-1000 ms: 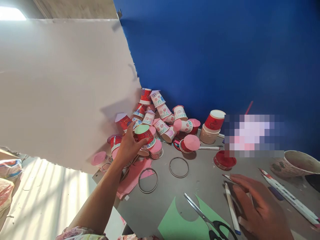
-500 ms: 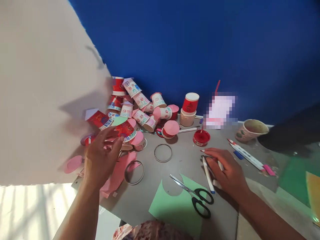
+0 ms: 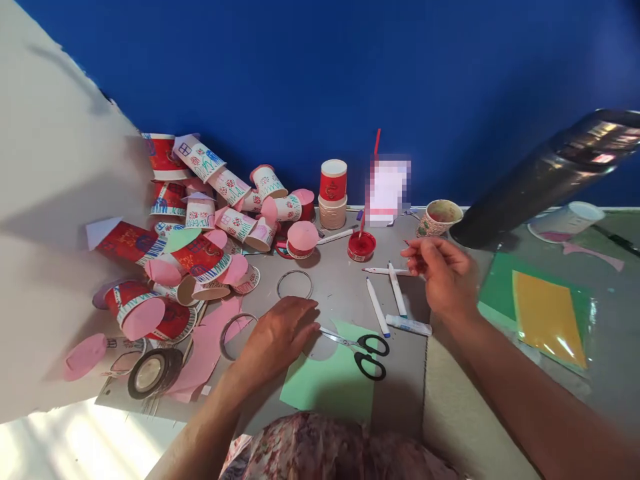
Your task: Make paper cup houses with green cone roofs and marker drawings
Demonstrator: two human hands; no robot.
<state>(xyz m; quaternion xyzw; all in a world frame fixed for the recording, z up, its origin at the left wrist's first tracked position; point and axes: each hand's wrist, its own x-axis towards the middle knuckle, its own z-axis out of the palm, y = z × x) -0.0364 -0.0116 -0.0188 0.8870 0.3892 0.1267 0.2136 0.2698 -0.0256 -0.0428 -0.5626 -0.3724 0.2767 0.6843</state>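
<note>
A person's two bare hands work over a grey table (image 3: 345,293) set against a blue wall. A blurred patch hides something standing at the back, and a dark out-of-focus object cuts across the upper right. The right hand (image 3: 440,277) is raised, fingers pinched together on a thin stick (image 3: 407,245) that is mostly hidden; which way it points is hard to tell. The left hand (image 3: 280,333), fingers loosely spread and empty, rests flat on the edge of a green paper (image 3: 330,393), touching the blades of the scissors (image 3: 357,343). The scissors lie lengthwise left to right, tips towards the left hand, black handles to the right. Half a second ago the left hand was over at the heap of painted paper cups (image 3: 210,213); the right hand lay on the white markers (image 3: 385,303).
</note>
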